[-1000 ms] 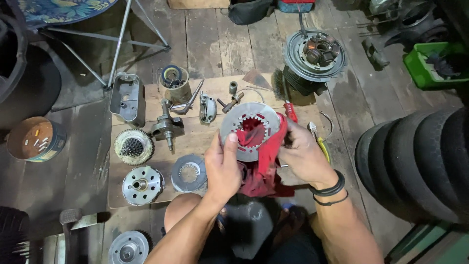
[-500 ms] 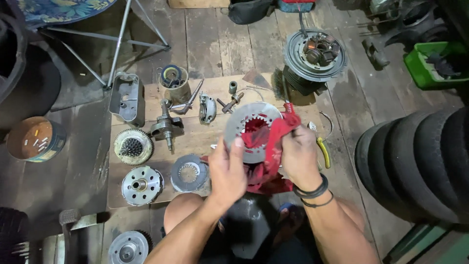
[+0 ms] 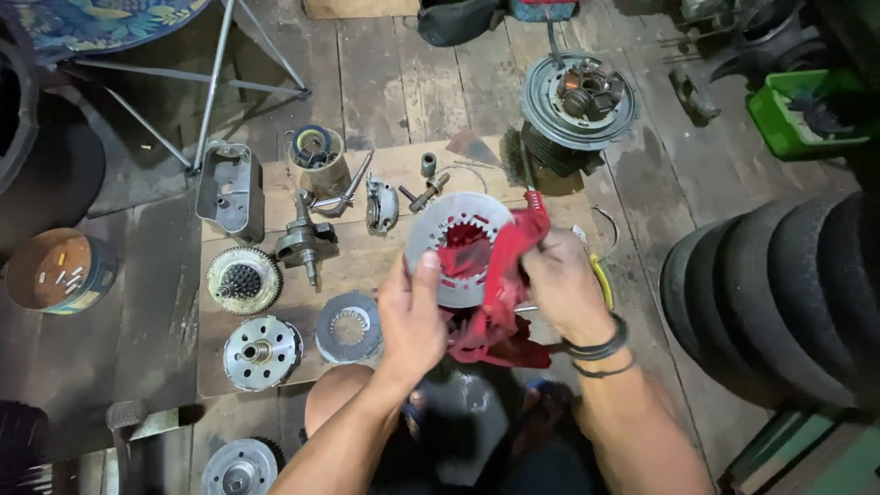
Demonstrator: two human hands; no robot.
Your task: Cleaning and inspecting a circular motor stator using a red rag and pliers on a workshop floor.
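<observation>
The left hand (image 3: pixel 414 316) grips the lower left edge of a grey toothed ring plate (image 3: pixel 449 246), thumb laid flat across its face and fingers closed behind, so the disc is held tilted up toward the camera, above the wooden board (image 3: pixel 367 261) rather than resting on it. The right hand (image 3: pixel 559 284) is closed around a red rag (image 3: pixel 500 284), pressing a fold against the plate's right rim; the loose remainder hangs below both hands. Holding by the edge leaves the face and inner teeth open to the cloth. Laid out apart on the board to the left are a gear-toothed basket (image 3: pixel 243 280), a round hub (image 3: pixel 261 351), a second ring plate (image 3: pixel 349 325) and a crankshaft (image 3: pixel 302 240). An engine housing (image 3: pixel 577 99) stands behind the board, and stacked tyres (image 3: pixel 779 293) sit at right.
</observation>
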